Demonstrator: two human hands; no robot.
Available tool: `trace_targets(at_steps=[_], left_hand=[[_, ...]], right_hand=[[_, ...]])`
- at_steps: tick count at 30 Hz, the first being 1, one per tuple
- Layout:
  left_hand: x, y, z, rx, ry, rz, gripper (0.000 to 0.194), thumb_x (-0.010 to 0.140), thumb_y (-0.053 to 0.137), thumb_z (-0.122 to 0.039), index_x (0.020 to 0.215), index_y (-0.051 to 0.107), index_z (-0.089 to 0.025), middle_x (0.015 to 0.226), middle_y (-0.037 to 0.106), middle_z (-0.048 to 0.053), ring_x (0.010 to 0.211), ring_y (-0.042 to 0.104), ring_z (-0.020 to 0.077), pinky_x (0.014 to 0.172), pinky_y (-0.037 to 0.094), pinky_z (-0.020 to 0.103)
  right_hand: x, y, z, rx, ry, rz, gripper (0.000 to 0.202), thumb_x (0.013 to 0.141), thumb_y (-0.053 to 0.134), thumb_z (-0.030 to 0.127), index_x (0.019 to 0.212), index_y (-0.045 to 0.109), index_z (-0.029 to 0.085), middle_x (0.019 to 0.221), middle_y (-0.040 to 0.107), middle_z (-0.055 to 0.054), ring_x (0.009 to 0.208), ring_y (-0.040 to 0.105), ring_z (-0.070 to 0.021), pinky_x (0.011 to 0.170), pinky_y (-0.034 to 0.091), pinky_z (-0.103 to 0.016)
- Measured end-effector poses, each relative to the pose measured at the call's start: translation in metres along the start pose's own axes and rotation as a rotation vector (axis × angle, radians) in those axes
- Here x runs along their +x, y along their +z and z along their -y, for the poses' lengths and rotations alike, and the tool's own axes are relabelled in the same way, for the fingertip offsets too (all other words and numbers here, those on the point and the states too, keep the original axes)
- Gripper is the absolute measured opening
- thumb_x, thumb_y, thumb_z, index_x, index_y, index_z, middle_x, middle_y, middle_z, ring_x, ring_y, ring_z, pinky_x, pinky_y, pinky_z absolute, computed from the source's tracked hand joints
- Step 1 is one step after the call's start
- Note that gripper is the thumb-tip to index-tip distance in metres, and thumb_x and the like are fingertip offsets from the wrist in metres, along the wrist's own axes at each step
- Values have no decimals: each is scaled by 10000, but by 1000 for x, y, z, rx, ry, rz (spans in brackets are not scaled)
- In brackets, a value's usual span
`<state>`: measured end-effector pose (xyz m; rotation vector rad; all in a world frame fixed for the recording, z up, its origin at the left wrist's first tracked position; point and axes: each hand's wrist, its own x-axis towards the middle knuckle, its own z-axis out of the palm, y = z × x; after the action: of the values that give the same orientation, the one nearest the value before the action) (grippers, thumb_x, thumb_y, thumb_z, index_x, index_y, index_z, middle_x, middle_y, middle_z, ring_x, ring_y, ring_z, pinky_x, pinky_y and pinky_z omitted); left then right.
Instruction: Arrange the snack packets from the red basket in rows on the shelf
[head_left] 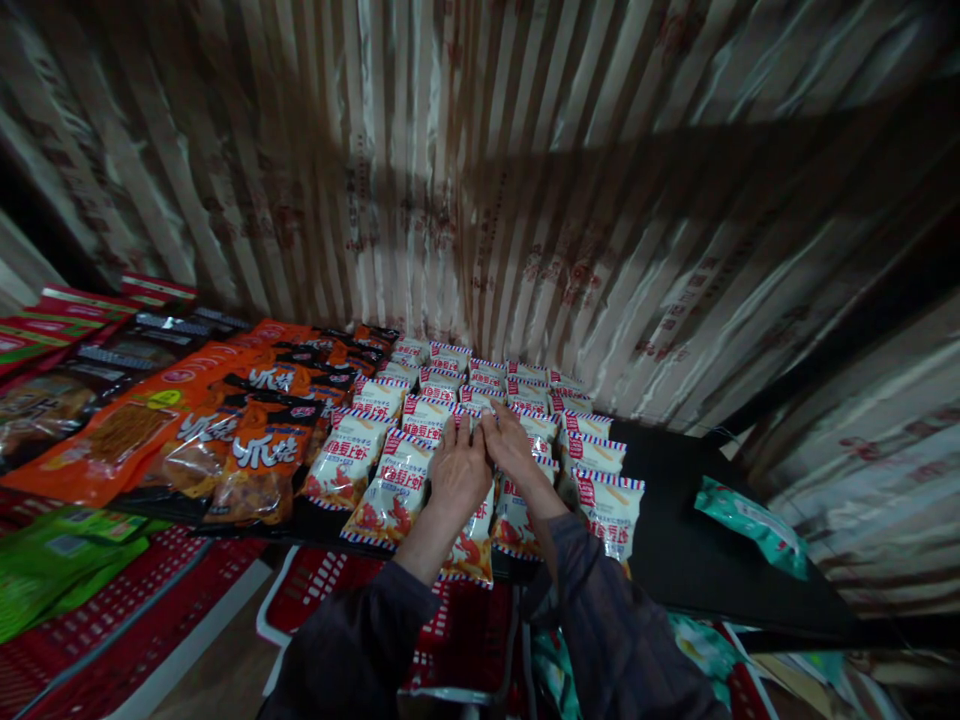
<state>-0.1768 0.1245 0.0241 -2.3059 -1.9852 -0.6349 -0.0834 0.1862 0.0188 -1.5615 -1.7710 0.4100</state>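
Several white snack bags (394, 487) with red print and striped edges lie in overlapping rows on a black shelf (667, 500). My left hand (459, 468) rests over a front bag in the middle rows, its fingers stretched forward and close together. Beside it, my right hand (511, 442) reaches forward with fingers extended, the tips touching a white bag (480, 397) behind. Both hands partly cover the bags beneath them. I see no bag lifted by either hand.
Left of the white bags lie orange and black snack packets (266, 450). A green packet (67, 560) and red baskets (330, 580) sit lower down. A teal packet (754, 525) lies on the shelf's right part. Striped sheeting (465, 200) hangs behind.
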Motion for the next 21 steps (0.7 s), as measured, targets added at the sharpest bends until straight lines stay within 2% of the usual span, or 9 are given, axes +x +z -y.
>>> trace_targets(at_steps=[6,14,21], left_hand=[[2,-1,2,-4,5,-3,489,892,404,-133,1371,483,-79,1461,469,180,1387,399,277,1126,352,417],[2,4,4,-25,12,0,499,893,443,-174,1382,469,-80,1470,456,185,1406,363,300,1141,334,447],[1,7,8,-61,11,-59,474,878,441,-136,1346,493,-83,1468,453,196,1420,343,282,1142,339,438]], right_hand=[[-1,0,2,24,27,-25,467,965,326,354,1212,628,97,1255,644,-169,1218,559,-257,1102,354,-421],[-2,2,1,44,33,-27,483,953,346,379,1219,607,71,1255,628,-201,1230,543,-270,1086,369,-442],[-4,-1,2,-15,-58,-77,458,926,390,330,1241,595,68,1348,551,-221,1312,470,-302,1112,349,-500]])
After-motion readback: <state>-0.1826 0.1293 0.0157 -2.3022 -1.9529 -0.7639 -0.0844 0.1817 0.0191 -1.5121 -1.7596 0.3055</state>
